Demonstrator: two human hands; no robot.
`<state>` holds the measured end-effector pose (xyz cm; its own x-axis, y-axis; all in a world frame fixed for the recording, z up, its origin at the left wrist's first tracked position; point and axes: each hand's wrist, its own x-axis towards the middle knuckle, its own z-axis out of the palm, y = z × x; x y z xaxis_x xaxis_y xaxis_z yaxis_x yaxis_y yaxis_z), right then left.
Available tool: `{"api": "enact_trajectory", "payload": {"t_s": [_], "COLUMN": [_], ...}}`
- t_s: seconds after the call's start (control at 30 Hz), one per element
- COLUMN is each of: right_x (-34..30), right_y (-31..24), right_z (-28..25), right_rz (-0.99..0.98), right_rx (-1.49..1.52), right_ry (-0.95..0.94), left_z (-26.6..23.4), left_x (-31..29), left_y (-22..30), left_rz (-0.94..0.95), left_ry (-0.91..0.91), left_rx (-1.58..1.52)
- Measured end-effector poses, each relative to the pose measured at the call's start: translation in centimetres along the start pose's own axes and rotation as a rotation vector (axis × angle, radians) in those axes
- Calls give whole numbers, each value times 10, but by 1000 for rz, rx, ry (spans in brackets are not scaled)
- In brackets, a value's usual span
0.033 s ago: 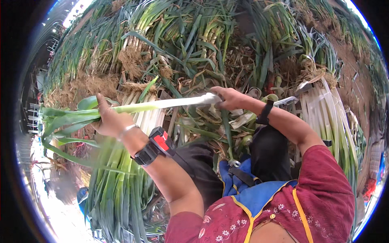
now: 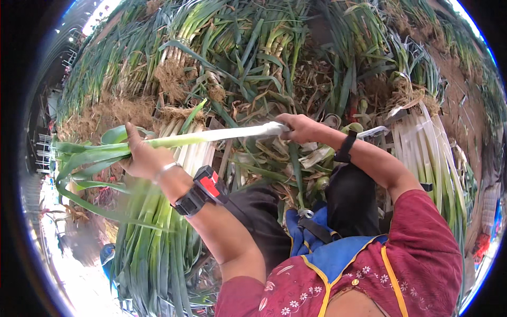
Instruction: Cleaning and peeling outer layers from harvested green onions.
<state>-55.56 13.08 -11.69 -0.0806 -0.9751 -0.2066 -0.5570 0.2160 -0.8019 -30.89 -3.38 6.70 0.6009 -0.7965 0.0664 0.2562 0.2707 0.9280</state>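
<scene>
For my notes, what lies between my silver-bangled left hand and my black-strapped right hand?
In the head view, a leek stalk, pale green fading to white, spans that stretch.

Between the forearms (image 2: 377, 161) is room to pass, the held leek (image 2: 211, 136) barring the far side.

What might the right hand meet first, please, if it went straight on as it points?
Likely the white end of the leek; the right hand is close beside it, though contact is unclear.
</scene>
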Motion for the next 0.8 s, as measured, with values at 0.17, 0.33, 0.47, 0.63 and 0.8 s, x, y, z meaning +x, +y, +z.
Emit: {"api": "enact_trajectory", "payload": {"t_s": [0.17,0.33,0.47,0.63,0.8], "right_x": [-3,-7,1,-7,-11], "right_y": [-3,-1,-3,-72,-87], "right_z": [-20,-30,-23,-33,-39], "right_rz": [151,42,-360,-248,-264], "right_rx": [-186,-350,175,801,941], "right_ry": [-3,108,226,32,62], "left_z": [-7,-9,-5,-3,-14], "left_x": [7,13,8,4,39], "left_y": [-2,-4,-4,-11,-43], "left_rz": [171,227,234,126,-135], "left_ry": [31,28,20,-2,-107], "left_rx": [28,7,13,28,-27]}}
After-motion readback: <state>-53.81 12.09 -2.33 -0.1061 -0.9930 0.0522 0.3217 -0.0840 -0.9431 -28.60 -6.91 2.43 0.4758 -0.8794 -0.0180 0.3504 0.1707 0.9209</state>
